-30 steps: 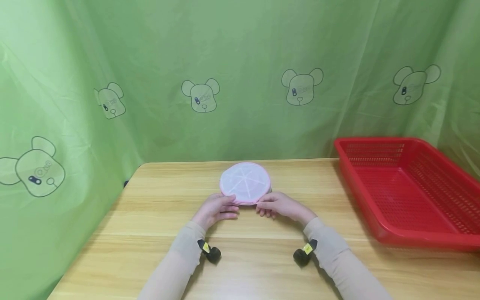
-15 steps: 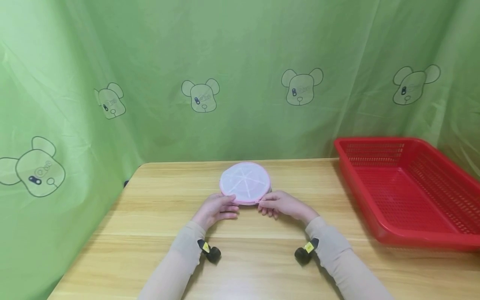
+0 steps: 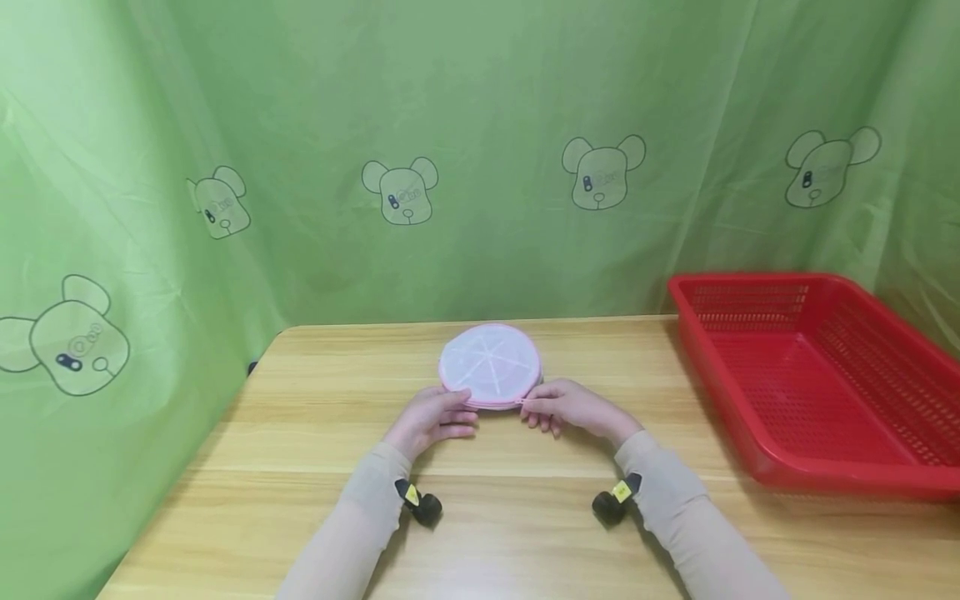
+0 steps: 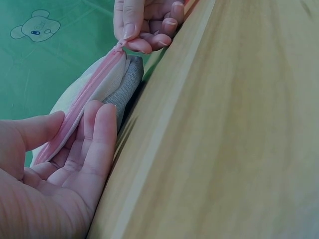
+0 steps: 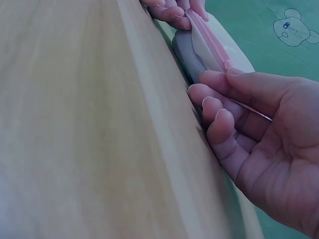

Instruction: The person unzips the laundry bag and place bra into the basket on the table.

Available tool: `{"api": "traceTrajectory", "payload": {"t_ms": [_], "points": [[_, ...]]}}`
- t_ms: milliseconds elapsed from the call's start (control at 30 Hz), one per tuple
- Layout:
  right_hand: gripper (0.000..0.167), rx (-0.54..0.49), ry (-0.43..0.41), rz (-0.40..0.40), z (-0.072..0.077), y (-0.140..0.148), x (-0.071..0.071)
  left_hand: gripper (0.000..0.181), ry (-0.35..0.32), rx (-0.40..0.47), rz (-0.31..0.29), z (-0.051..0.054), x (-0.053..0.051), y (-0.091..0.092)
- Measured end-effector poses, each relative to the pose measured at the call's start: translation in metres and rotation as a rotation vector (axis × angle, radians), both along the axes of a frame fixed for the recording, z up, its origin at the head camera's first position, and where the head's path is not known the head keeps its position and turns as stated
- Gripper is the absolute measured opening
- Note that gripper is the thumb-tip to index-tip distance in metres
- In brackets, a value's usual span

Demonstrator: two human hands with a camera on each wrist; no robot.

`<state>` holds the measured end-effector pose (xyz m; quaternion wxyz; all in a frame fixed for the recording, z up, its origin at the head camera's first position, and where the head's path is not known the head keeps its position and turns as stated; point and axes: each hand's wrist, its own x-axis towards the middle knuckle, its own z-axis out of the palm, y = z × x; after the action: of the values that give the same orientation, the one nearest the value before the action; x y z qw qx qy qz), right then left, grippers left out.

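A round zip pouch (image 3: 491, 362) lies near the far edge of the table, with a white top marked with spoke-like lines and a pink rim. My left hand (image 3: 431, 418) holds its near left edge, thumb on the rim and fingers below. At the near right edge, my right hand (image 3: 573, 408) pinches the zipper pull (image 4: 118, 46) between thumb and index finger. Between the two hands runs the pink zipper (image 4: 82, 97), seen in the left wrist view. Under it shows a grey fabric part (image 5: 188, 52) in the right wrist view. The pouch's inside is hidden.
A red plastic basket (image 3: 795, 477) with perforated walls stands on the right of the wooden table (image 3: 517, 533). Green curtains (image 3: 495, 242) printed with bear heads hang behind and at the sides. Each wrist wears a small black camera (image 3: 427, 508).
My right hand has slid slightly right and away along the pouch's rim, moving the zipper pull with it. The left hand and the pouch have stayed in place.
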<state>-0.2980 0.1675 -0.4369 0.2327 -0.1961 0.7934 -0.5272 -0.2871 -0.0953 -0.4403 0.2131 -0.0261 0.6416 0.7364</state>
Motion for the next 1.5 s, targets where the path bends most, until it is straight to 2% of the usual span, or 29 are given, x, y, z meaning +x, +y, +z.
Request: {"api": "traceTrajectory", "payload": {"t_ms": [533, 1300, 1500], "points": [[0.031, 0.001, -0.004, -0.008, 0.0044, 0.0081, -0.0001, 0.028, 0.012, -0.001, 0.003, 0.0004, 0.0002, 0.0012], [0.032, -0.01, -0.008, -0.006, -0.0023, 0.0064, -0.0046, 0.023, -0.009, 0.006, 0.007, -0.0009, -0.0016, -0.0016], [0.031, -0.006, 0.002, -0.013, -0.0025, 0.0051, -0.0035, 0.027, -0.008, 0.003, -0.001, -0.0003, -0.0009, -0.0017]]}}
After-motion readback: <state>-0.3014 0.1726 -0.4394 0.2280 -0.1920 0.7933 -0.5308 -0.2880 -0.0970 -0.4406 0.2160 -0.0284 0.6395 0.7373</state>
